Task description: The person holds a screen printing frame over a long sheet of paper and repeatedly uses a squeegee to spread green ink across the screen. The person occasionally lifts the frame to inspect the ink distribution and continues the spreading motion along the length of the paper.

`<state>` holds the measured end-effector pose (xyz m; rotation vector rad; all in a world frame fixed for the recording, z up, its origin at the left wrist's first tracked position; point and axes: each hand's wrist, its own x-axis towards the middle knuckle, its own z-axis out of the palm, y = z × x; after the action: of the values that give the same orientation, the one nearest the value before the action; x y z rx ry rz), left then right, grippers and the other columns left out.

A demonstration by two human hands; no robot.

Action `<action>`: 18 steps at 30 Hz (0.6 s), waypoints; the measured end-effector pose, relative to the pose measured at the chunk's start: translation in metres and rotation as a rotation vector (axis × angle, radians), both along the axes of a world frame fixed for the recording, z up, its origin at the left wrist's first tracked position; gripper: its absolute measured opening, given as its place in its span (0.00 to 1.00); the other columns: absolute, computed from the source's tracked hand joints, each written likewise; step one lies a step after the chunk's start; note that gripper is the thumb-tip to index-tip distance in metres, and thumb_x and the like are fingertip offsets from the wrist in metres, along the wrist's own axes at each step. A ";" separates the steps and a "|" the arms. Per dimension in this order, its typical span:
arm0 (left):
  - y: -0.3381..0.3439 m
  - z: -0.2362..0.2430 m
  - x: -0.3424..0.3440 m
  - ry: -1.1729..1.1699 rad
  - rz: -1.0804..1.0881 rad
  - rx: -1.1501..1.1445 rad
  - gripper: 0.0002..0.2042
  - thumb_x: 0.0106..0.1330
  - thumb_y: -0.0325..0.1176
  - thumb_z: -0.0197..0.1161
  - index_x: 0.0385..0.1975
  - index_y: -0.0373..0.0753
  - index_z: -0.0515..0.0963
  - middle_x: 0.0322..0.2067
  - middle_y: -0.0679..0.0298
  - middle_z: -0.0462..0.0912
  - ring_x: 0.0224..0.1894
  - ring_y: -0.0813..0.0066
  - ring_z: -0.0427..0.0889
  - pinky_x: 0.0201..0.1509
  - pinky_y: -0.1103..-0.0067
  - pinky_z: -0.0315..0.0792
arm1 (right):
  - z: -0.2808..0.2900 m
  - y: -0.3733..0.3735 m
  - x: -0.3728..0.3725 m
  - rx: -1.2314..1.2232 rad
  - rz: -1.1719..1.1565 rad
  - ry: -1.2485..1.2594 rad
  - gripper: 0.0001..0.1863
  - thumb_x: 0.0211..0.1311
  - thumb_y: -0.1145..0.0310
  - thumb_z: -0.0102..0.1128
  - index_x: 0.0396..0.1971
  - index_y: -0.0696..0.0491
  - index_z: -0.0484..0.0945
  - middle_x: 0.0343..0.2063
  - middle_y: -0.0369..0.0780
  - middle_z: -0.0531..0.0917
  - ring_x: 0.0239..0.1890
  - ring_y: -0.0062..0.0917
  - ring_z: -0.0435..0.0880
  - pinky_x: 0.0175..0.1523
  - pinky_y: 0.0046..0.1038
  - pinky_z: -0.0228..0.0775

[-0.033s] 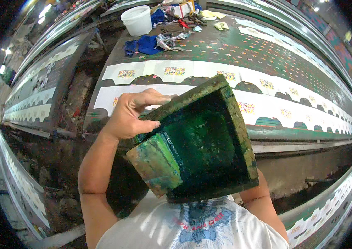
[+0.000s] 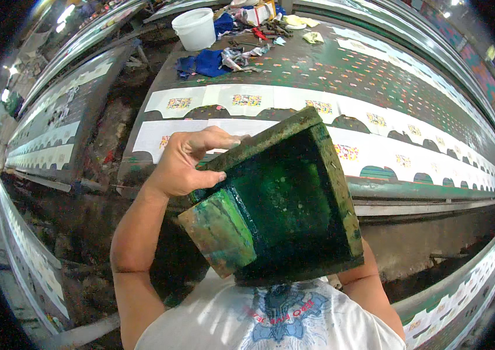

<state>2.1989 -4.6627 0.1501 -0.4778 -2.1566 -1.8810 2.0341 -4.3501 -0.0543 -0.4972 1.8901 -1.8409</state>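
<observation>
A screen printing frame is held up tilted before my chest, its thick edges stained and its inner face dark green and wet-looking. My left hand grips its upper left edge, fingers over the outside and thumb on the inner side. Below the thumb, a flat squeegee-like board smeared with green and brown rests inside the frame's left part. My right forearm goes up behind the lower right corner; the frame hides my right hand.
Ahead lies a long dark printing table with rows of white cloth pieces bearing colourful prints. A white bucket, blue cloth and a pile of rags stand at its far left. Similar tables run along the left and lower right.
</observation>
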 end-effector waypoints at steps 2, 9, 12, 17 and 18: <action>0.003 -0.002 0.007 -0.023 -0.048 0.049 0.33 0.54 0.11 0.73 0.64 0.36 0.87 0.67 0.52 0.87 0.69 0.63 0.84 0.80 0.66 0.71 | -0.004 -0.003 -0.003 -0.004 0.011 -0.008 0.18 0.65 0.90 0.65 0.52 0.60 0.90 0.52 0.42 0.93 0.53 0.28 0.90 0.60 0.32 0.82; -0.001 -0.012 0.023 -0.138 0.039 0.074 0.36 0.57 0.12 0.71 0.72 0.31 0.80 0.70 0.54 0.85 0.75 0.63 0.80 0.85 0.62 0.66 | -0.008 -0.008 -0.009 -0.010 0.056 -0.024 0.18 0.65 0.90 0.65 0.51 0.60 0.91 0.52 0.42 0.93 0.53 0.28 0.90 0.60 0.32 0.82; -0.009 -0.022 0.031 -0.152 0.072 0.109 0.36 0.57 0.14 0.72 0.72 0.30 0.80 0.71 0.53 0.84 0.75 0.62 0.80 0.85 0.62 0.65 | -0.006 -0.007 -0.003 -0.002 0.089 -0.046 0.19 0.65 0.91 0.65 0.51 0.60 0.91 0.52 0.42 0.93 0.53 0.28 0.90 0.60 0.32 0.82; -0.040 -0.054 0.056 -0.080 0.196 0.095 0.38 0.56 0.16 0.74 0.73 0.29 0.79 0.71 0.51 0.84 0.75 0.62 0.80 0.84 0.63 0.66 | 0.025 0.004 0.020 0.034 0.322 -0.122 0.19 0.65 0.91 0.65 0.51 0.60 0.91 0.52 0.42 0.93 0.53 0.29 0.90 0.60 0.32 0.82; -0.052 -0.066 0.070 -0.113 0.264 0.112 0.38 0.56 0.17 0.74 0.73 0.29 0.78 0.71 0.52 0.84 0.75 0.62 0.80 0.84 0.63 0.66 | 0.037 0.005 0.022 0.050 0.428 -0.142 0.19 0.65 0.91 0.65 0.51 0.60 0.91 0.52 0.42 0.93 0.53 0.29 0.90 0.60 0.32 0.82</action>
<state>2.2685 -4.7146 0.0842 -0.0618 -2.0494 -1.9053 2.0561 -4.3446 -0.0169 -0.6746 1.5840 -1.5032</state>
